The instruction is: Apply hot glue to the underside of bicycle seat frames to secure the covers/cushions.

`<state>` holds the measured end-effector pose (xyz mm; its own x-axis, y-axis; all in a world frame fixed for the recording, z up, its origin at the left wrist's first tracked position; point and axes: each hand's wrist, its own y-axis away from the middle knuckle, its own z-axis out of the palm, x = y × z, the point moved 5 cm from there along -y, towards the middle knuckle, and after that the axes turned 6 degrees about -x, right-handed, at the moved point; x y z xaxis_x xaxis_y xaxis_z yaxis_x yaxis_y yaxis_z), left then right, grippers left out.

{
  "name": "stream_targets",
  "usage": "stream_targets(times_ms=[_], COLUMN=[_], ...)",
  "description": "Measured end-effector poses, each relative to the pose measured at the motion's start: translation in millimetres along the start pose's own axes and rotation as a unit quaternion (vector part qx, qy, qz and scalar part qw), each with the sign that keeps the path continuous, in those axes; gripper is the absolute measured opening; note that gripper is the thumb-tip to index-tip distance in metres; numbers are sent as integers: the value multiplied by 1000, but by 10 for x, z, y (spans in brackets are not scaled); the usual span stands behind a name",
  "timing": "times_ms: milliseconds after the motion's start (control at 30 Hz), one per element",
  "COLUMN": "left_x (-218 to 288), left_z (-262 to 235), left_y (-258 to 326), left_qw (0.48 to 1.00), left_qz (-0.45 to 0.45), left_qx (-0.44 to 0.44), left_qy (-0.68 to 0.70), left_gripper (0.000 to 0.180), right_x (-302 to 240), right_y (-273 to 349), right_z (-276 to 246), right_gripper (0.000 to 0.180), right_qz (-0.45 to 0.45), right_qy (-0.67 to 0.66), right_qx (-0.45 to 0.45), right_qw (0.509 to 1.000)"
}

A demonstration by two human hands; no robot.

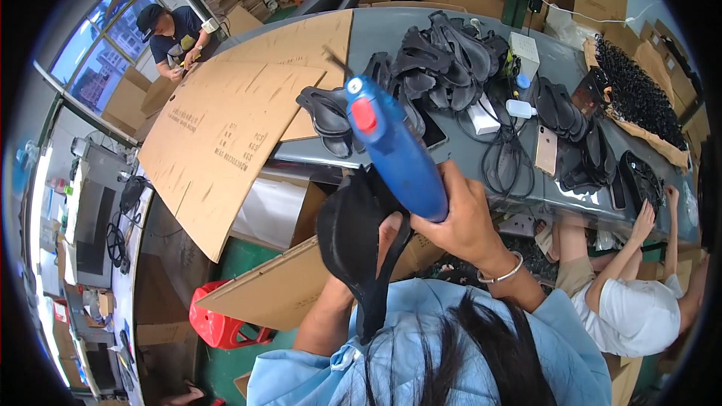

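My right hand (466, 214) is wrapped round the lower end of a blue handheld tool (406, 162) with a red button. A thin dark rod (336, 59) shows beyond its far end; whether it belongs to the tool is unclear. My left hand (389, 234) grips a black moulded shell (347, 229), with a rounded, padded-looking body tapering to a narrow end towards me. Most of that hand is hidden behind the shell. The tool is held above and to the right of the shell; I cannot tell whether they touch.
Similar black shells (440, 64) are heaped on the grey table (301, 152). Cardboard sheets (226, 116) overhang its left side. Cables (505, 165), a phone (546, 152) and a small bottle (520, 109) lie right. A red stool (214, 319) stands lower left. Co-workers sit far left and right.
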<state>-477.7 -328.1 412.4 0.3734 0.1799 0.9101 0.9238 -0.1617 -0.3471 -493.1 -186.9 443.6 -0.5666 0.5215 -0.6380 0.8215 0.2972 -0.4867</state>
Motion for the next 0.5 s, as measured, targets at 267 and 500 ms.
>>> stream_targets(times_ms=[267,500], left_x=[-49,-4], left_z=[61,39], left_y=[139,91], left_qw=[923,962], left_qz=[-169,-106], left_qx=[48,46], left_qy=[344,247], left_gripper=[32,20], right_x=[296,179], right_y=[39,47], right_z=[87,155], right_gripper=[18,36], right_qz=[191,169], right_qy=[-447,-365], right_qx=[67,44], right_qw=[871,915])
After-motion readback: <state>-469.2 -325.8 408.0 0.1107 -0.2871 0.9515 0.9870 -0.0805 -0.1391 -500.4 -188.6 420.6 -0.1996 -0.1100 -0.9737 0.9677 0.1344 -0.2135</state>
